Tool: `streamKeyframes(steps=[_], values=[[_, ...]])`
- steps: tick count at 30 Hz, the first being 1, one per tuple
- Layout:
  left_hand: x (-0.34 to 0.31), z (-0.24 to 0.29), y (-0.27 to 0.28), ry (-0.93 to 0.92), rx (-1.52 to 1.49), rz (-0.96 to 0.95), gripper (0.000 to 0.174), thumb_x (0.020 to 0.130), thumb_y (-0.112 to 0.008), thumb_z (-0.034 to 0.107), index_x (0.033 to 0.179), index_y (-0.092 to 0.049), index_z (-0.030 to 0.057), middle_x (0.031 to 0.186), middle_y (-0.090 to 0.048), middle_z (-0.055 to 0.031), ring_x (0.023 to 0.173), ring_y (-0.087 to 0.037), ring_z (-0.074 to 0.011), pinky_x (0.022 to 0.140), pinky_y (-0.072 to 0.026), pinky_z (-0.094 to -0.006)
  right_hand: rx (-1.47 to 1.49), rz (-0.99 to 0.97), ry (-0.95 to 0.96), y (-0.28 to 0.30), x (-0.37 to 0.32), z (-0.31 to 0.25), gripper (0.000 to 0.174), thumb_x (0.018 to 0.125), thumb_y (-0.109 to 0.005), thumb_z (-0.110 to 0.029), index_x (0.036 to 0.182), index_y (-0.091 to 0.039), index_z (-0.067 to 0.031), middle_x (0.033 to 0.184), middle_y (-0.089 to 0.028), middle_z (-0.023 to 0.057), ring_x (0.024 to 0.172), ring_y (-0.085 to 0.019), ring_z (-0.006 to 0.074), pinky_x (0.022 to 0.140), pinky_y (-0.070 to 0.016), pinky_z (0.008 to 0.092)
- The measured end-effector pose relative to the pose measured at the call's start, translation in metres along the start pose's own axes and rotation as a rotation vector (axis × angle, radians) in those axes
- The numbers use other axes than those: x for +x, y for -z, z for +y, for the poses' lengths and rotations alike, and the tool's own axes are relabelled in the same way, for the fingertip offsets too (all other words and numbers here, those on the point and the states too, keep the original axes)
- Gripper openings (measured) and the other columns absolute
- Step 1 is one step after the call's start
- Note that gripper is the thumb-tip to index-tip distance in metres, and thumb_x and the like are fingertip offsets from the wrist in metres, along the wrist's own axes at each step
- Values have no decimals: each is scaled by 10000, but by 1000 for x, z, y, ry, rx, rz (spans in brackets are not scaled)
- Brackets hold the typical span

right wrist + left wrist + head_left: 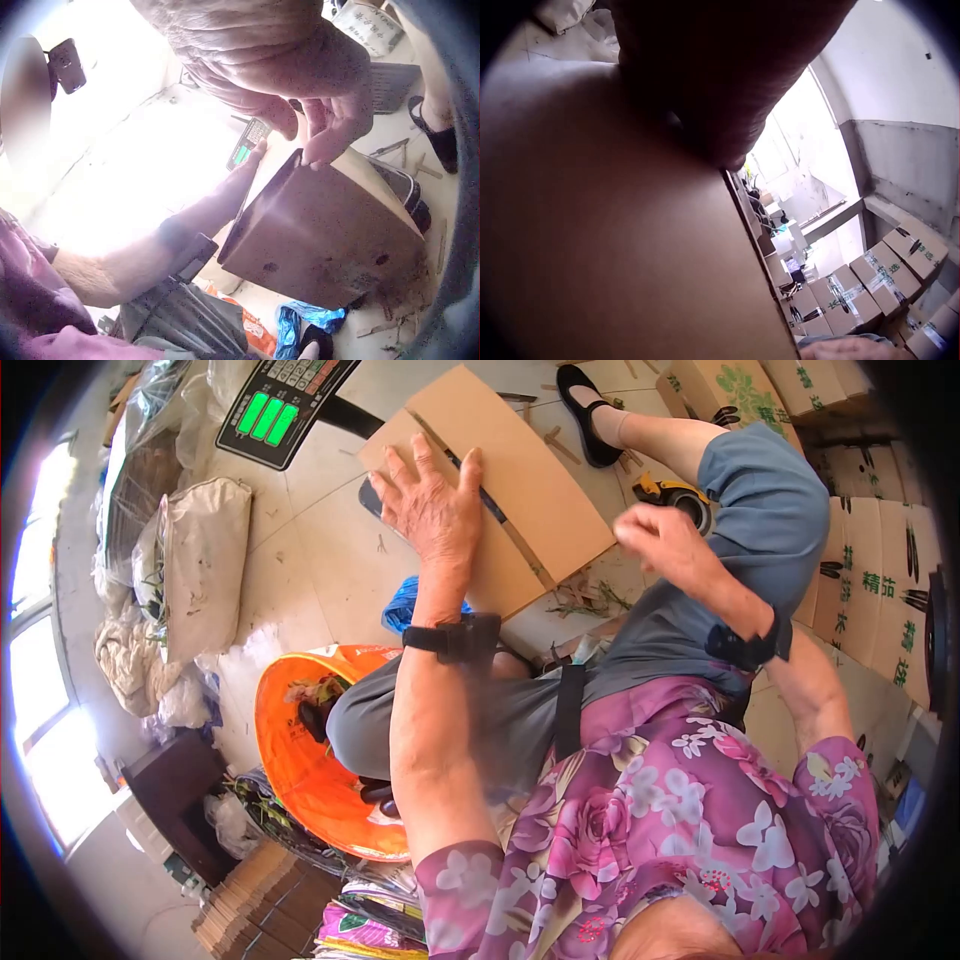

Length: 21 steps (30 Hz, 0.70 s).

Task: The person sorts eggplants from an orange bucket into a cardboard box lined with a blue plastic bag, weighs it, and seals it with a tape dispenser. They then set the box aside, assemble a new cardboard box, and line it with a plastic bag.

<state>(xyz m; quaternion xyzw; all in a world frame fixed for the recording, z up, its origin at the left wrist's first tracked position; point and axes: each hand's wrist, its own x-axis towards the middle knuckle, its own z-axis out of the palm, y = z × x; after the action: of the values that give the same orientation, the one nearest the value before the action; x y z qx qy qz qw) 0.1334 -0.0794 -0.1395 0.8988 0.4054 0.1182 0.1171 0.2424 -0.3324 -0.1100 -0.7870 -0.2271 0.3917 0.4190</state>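
A brown cardboard box (545,490) stands in front of the person, a dark seam running between its top flaps. The left hand (430,505) lies flat on that top, fingers spread. In the left wrist view the same hand looms dark over the cardboard (622,247). At the box's near right corner is the right hand (675,545), its fingers bent. The right wrist view puts the fingertips (319,154) of this hand right at the upper edge of the box side (322,232); I cannot tell whether they pinch anything there. A yellow tape dispenser (680,498) lies on the floor beside the person's leg.
A scale display (270,418) with green digits stands beyond the box. An orange bag (290,760) with dark vegetables is open by the left knee, a blue plastic bag (400,605) near it. Printed cartons (870,595) are stacked at right, flattened cardboard (265,905) behind left.
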Motion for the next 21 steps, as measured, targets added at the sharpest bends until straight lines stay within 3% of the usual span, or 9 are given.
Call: streamKeyframes(steps=[2, 8, 16, 18, 21], values=[[2, 2, 2, 6, -28, -5, 830, 885, -454, 705, 1487, -359, 141, 1555, -259, -209, 1426, -194, -471, 1110, -206, -620, 126, -58, -214, 4, -21, 0, 296, 924, -609, -282, 1021, -659, -7, 895, -678, 59, 755, -638, 118, 589, -508, 273], [4, 2, 7, 48, -125, 11, 850, 860, -515, 687, 1490, -348, 140, 1555, -265, -202, 1430, -196, -461, 1104, -209, -628, 399, -164, -355, -7, -19, -4, 275, 932, -624, -274, 995, -668, -10, 885, -689, 41, 738, -642, 90, 576, -486, 229], [3, 4, 9, 62, -147, 6, 864, 848, -576, 643, 1482, -343, 104, 1545, -255, -219, 1405, -205, -497, 1069, -260, -644, 492, -91, -301, -19, -22, 5, 196, 906, -622, -243, 858, -649, -54, 775, -646, 12, 612, -546, 59, 521, -425, 217], [5, 3, 10, 57, -174, 7, 865, 845, -581, 641, 1474, -353, 93, 1540, -261, -221, 1406, -205, -494, 1064, -265, -649, 414, -209, -295, -18, -38, 15, 164, 874, -607, -195, 775, -624, -65, 706, -614, 15, 635, -539, 63, 563, -448, 219], [3, 3, 9, 42, -167, 30, 865, 845, -581, 642, 1468, -362, 83, 1538, -267, -222, 1403, -210, -496, 1056, -277, -650, 412, -170, -320, -4, -48, 17, 184, 913, -598, -217, 864, -652, -49, 783, -647, 21, 680, -556, 69, 575, -458, 224]])
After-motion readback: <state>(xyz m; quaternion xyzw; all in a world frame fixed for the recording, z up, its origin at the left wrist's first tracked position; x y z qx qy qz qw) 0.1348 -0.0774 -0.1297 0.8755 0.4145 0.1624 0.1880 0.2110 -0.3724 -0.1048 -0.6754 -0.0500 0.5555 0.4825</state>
